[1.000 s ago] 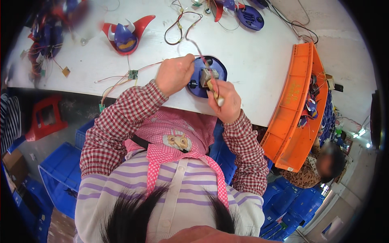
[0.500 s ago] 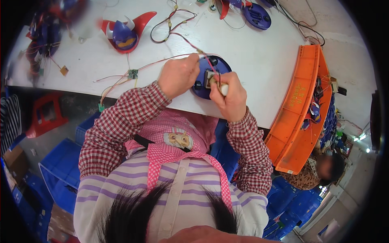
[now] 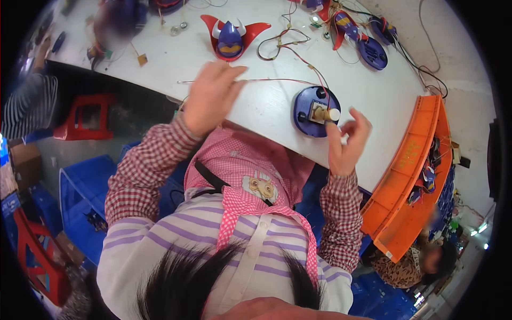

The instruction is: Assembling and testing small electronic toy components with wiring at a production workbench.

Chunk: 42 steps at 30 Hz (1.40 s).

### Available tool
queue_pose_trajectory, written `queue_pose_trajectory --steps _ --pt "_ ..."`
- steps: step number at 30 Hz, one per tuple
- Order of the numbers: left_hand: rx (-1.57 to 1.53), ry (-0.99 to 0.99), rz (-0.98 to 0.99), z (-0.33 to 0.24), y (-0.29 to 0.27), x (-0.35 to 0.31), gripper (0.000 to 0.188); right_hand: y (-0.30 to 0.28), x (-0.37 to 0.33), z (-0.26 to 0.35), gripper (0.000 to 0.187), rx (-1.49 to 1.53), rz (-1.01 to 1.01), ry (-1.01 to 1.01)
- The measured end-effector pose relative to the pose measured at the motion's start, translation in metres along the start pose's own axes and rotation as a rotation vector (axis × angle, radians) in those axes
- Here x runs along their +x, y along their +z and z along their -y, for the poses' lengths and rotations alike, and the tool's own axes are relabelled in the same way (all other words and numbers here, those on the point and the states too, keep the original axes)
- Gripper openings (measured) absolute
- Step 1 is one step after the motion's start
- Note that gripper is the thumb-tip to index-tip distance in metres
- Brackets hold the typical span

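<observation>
A dark blue oval plastic base with round black posts lies near the table's front edge. In its middle sits a pale square part, and a tan, white-ended cylinder stands over it. Beside its right side is my right hand, thumb and fingers apart, the fingertips near the cylinder. To the left, my left hand hovers over the table edge with fingers stretched out, close to a thin red wire that runs to the base. The small green circuit board is hidden now, apparently behind this hand.
A red, white and blue winged plastic figure lies beyond my left hand. Dark looped cables and more blue parts lie farther back. An orange bin stands at the right; a red stool is at the left. Other people are nearby.
The view has shifted, so the table appears farther right. My right hand has let go of the cylinder and drawn back; my left hand has moved left, away from the base, and its fingers have opened.
</observation>
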<state>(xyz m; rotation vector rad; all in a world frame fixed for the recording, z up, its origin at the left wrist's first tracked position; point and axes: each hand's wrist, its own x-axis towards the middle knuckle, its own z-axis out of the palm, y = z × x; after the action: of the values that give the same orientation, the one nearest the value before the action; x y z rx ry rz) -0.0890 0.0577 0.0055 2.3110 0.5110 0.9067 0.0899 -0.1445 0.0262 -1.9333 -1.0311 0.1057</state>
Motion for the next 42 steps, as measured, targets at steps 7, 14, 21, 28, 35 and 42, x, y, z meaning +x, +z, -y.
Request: queue_pose_trajectory --steps 7,14,21,28,35,42 --pt "0.239 0.102 0.243 0.049 -0.004 -0.008 0.018 0.047 -0.074 0.026 0.017 0.081 0.422 -0.313" --pt "0.131 -0.106 0.373 0.052 -0.01 0.003 0.017 0.137 -0.076 -0.006 0.043 0.204 0.804 0.329" --pt "-0.012 -0.263 0.387 0.054 -0.003 0.002 0.02 0.188 -0.079 -0.007 0.033 0.436 0.733 0.404" --pt "-0.192 -0.523 -0.229 0.044 -0.071 -0.041 0.026 0.154 -0.078 -0.005 0.02 0.815 0.842 0.571" --pt "-0.719 -0.971 -0.08 0.036 -0.048 -0.128 0.027 0.132 -0.076 0.006 0.014 1.046 0.821 0.65" --pt "0.097 -0.552 -0.066 0.031 -0.021 -0.124 0.029 0.126 -0.077 0.02 0.013 1.047 0.751 0.716"
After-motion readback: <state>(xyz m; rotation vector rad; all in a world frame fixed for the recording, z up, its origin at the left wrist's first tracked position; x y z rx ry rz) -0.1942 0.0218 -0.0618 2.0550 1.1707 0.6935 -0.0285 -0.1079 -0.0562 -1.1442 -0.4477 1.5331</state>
